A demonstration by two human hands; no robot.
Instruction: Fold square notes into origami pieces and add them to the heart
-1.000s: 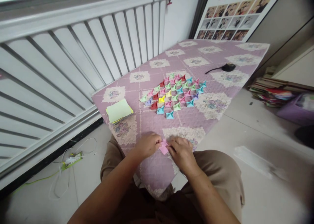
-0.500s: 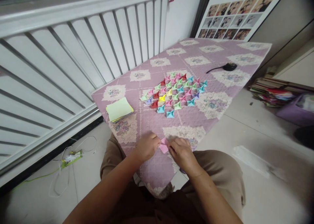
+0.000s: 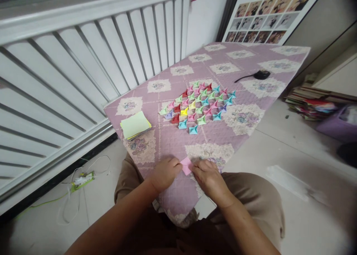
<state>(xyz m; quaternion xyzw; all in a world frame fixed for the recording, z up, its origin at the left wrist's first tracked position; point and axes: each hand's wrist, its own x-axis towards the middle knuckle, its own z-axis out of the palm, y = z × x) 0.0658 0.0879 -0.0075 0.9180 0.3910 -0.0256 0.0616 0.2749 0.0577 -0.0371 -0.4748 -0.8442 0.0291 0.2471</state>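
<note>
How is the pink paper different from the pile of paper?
The pink paper looks small; the pile has larger sheets. The left hand and right hand hold the pink paper; the pile lies untouched. The pink paper is pink, while the pile's top is pale green. Both are paper.

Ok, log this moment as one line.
left hand: holds pink paper; right hand: holds its opposite edge; paper stack and folded pieces: on table, beyond hands

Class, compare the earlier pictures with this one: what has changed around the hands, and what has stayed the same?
The left hand and right hand have shifted slightly toward the body; both still hold the pink paper, and nothing was let go. The folded pieces and paper stack stayed put.
</note>
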